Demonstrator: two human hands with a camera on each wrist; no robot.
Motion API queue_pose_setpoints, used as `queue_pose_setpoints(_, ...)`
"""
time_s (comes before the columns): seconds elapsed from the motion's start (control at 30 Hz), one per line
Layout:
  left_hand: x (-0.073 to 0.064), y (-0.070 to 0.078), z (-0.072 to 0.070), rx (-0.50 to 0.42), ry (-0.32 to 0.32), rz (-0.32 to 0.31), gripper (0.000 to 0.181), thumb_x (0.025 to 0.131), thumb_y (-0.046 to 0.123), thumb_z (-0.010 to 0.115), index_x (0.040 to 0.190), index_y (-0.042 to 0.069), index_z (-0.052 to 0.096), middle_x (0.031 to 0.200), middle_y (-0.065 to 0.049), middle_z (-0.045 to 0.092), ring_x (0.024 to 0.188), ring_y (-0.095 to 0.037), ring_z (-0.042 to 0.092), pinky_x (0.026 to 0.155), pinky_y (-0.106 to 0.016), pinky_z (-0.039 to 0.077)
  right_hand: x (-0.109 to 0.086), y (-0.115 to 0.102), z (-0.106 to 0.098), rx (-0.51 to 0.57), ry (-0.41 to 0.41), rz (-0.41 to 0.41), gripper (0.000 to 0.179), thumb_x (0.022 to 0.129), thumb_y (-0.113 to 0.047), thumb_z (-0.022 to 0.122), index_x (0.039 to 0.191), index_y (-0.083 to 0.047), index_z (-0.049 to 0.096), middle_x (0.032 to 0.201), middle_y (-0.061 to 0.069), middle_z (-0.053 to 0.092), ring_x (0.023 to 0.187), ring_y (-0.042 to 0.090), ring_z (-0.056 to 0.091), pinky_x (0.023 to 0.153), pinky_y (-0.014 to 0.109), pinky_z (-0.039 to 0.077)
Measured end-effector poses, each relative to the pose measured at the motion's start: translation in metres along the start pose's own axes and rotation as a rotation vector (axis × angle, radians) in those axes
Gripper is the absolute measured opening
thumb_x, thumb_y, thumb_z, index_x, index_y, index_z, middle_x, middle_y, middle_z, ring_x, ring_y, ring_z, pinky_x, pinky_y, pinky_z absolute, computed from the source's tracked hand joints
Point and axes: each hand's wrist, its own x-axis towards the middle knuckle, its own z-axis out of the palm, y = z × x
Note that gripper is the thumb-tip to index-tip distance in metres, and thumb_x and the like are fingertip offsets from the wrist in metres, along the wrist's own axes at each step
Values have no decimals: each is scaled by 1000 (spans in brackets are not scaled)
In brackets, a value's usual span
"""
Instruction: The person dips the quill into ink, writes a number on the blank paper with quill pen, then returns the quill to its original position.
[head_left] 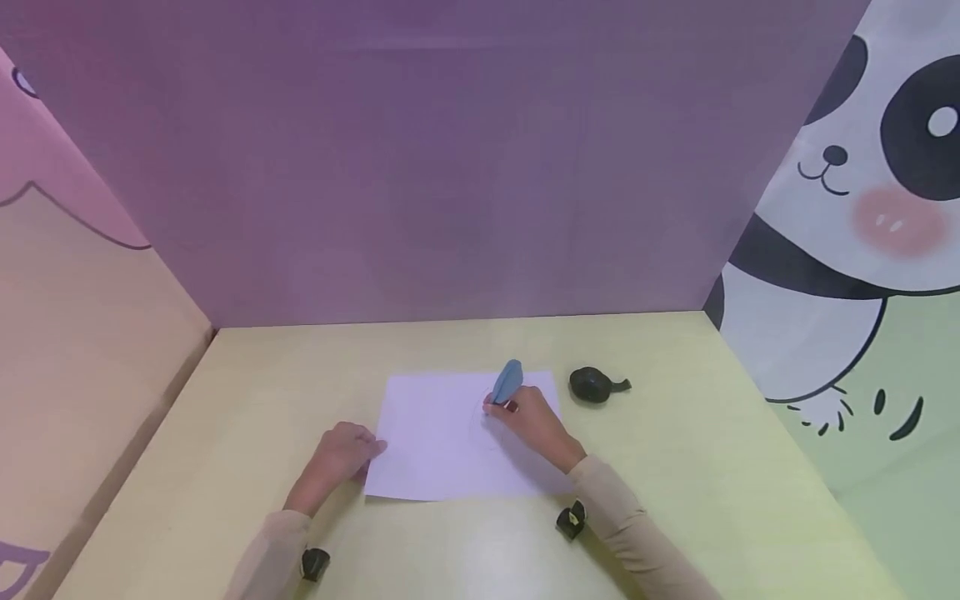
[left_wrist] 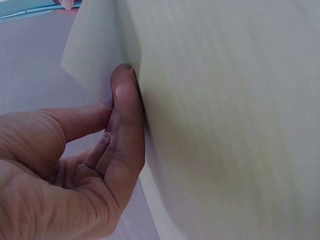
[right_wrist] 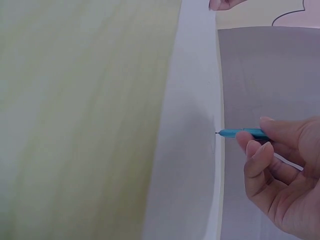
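A white sheet of paper [head_left: 431, 433] lies on the table. My left hand [head_left: 343, 454] pinches its left edge; in the left wrist view, thumb and fingers meet at a lifted corner of the paper [left_wrist: 92, 52]. Over the sheet's right half, my right hand [head_left: 536, 421] holds a pen with a blue, feather-shaped top [head_left: 507, 382]. Seen from the right wrist, the teal pen [right_wrist: 245, 133] is pinched between thumb and fingers, its dark tip right at the paper's surface. Faint curved lines show on the paper beside that hand.
A black rounded object [head_left: 591, 385] with a short stub lies right of the paper. Small black devices [head_left: 315, 564] are worn at both wrists. A purple panel [head_left: 465, 167] stands behind the pale wooden table [head_left: 750, 500], with a panda-printed wall [head_left: 840, 333] on the right.
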Motion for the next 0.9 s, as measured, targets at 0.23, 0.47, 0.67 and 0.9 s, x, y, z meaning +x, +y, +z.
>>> queue_pose_setpoints(0.23,-4,-3,-1,15,10,33,31,100,16,66,109,-13,71,83,-10,73,67,-19,69,68,-38,58,0,1,3,6,0,-25,7,99,-8,71,101,-4,76,89,4,74,78,9,61,71,20,52)
queue_pose_setpoints(0.47,-4,-3,1,11,5,10,29,100,17,66,107,-11,72,79,-9,71,66,-19,68,65,-35,56,0,0,4,24,-14,-15,6,98,-7,71,100,-3,76,91,5,74,81,9,62,73,20,53)
queue_pose_setpoints(0.67,-6,-1,0,3,13,17,28,100,16,66,105,-11,72,80,-9,71,66,-19,68,65,-36,57,-1,-3,5,48,-14,-29,6,98,-6,72,99,-2,75,94,7,75,82,11,63,74,20,53)
queue_pose_setpoints(0.9,-6,-1,0,8,19,10,28,100,17,66,105,-10,72,79,-9,71,65,-19,68,64,-35,57,-1,-5,5,57,-23,-36,7,98,-8,73,100,-2,76,97,8,77,84,11,64,74,19,53)
